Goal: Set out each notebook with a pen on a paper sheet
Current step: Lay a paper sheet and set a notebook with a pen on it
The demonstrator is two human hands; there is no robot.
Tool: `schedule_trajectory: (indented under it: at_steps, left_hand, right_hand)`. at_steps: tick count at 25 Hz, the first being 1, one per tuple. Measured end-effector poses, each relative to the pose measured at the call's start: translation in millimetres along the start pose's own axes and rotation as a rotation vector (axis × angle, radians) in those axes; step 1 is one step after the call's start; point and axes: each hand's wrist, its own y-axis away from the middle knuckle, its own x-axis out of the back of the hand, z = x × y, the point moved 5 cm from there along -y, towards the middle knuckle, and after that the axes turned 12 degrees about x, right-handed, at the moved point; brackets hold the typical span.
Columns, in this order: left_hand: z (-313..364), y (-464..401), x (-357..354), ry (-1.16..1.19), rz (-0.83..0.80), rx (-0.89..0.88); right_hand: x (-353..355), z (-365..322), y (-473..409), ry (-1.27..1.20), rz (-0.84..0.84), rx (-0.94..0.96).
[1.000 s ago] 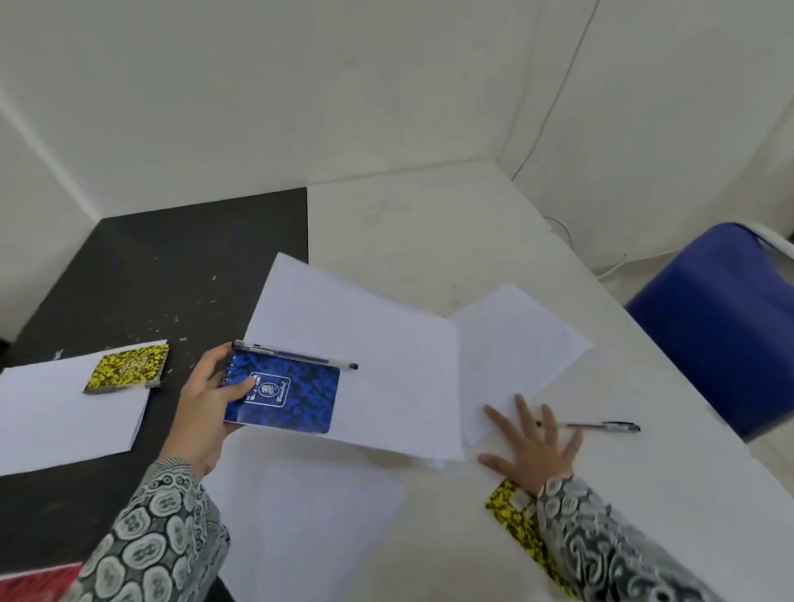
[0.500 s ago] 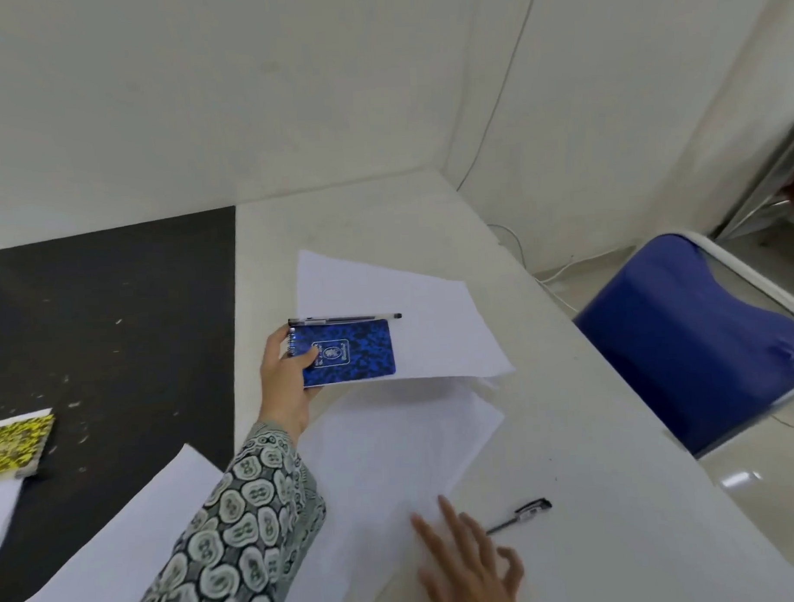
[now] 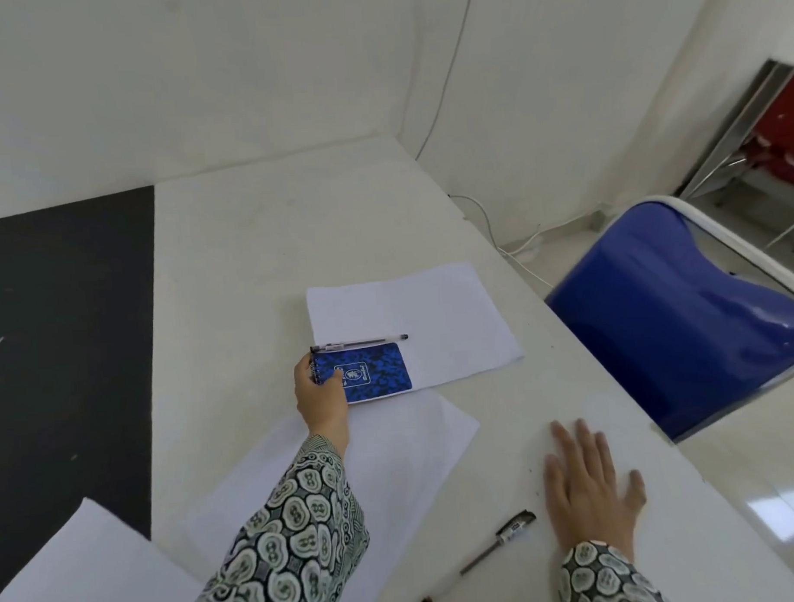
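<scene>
L hand point(image 3: 319, 393) gripping small blue spiral notebook point(image 3: 366, 377) w/ black pen point(image 3: 358, 344), setting pair onto far white paper sheet point(image 3: 432, 317); R hand point(image 3: 588, 487) lying open, flat on white bench point(image 3: 258, 260), grip holding nothing.

The left arm reaches forward in a patterned sleeve, and the left hand point(image 3: 319, 396) is curled, its thumb on top and fingers point(image 3: 304, 366) wrapped around the far edge of what it grips. The right hand point(image 3: 588, 490) lies flat, palm down, fingers spread and pointing forward, holding nothing.

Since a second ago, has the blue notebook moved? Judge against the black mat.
Yes. The blue notebook, in the left hand, has moved right, away from the black mat, onto the far paper sheet.
</scene>
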Motion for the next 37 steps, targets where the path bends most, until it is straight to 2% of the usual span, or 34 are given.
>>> schedule_trajectory:
  at_steps: [2,4,6,8,11,14,16,18,20,21,22,24,25,26,27,28,30,31,32,33,35,37]
  left_hand:
    - [-7,0,-3,-0.069,0.051,-0.022]
    - [-7,2,-7,-0.251,0.099,-0.071]
    - [-1,8,-1,-0.488,0.187,-0.159]
    - [-2,19,16,-0.589,0.25,-0.284]
    - [-38,36,64,-0.845,0.188,-0.31]
    - [-86,55,117,-1.241,0.131,-0.354]
    - [-109,63,142,-1.372,0.116,-0.339]
    - [-115,79,159,-1.481,0.073,-0.329]
    - [-105,112,180,-1.497,-0.01,-0.217]
    - [-98,120,188,-1.48,0.085,-0.204]
    - [-103,121,193,-1.56,0.109,-0.215]
    - [-110,126,208,-1.529,0.062,-0.233]
    - [-107,131,219,-1.458,0.056,-0.298]
    - [-107,138,231,-1.434,-0.047,-0.234]
    - [-115,137,240,-1.452,-0.104,-0.248]
    - [-120,132,241,-1.51,-0.036,-0.372]
    - [-137,118,245,-1.545,0.058,-0.476]
    - [-133,127,247,-1.597,0.04,-0.465]
    - [-125,141,247,-1.676,-0.065,-0.363]
    - [-120,151,248,-1.691,-0.143,-0.287]
    - [-113,146,245,-1.679,-0.018,-0.394]
    - [-115,135,246,-1.642,-0.09,-0.276]
  right_hand:
    - [0,1,-1,0.017,0.021,0.001]
    - [0,0,0,0.016,0.042,0.006]
    - [-2,2,0,0.016,0.055,0.018]
    - [-3,4,0,-0.011,0.057,0.026]
    - [6,0,2,-0.104,0.124,0.075]
    - [9,-19,10,-0.068,0.111,0.332]
    - [1,-34,18,-0.025,0.023,0.493]
    - [1,-47,20,-0.165,-0.023,0.411]
    - [1,-68,31,-0.321,-0.094,0.229]
    - [-1,-82,37,-0.29,-0.141,0.206]
    - [-2,-99,46,-0.236,-0.159,0.25]
    - [-10,-136,76,-0.029,-0.16,0.56]
    - [-17,-153,93,0.057,-0.235,0.686]
    - [-25,-164,101,0.155,-0.215,0.756]
    - [-25,-179,105,0.212,-0.212,0.795]
    - [-24,-196,107,0.259,-0.241,0.828]
    - [-21,-233,110,0.29,-0.302,0.925]
    - [-28,-248,111,0.311,-0.331,1.009]
    - [-38,-256,110,0.327,-0.397,1.032]
    - [-42,-261,108,0.307,-0.459,0.976]
    - [-44,-267,102,0.301,-0.487,0.893]
    - [-43,-269,91,0.285,-0.505,0.836]
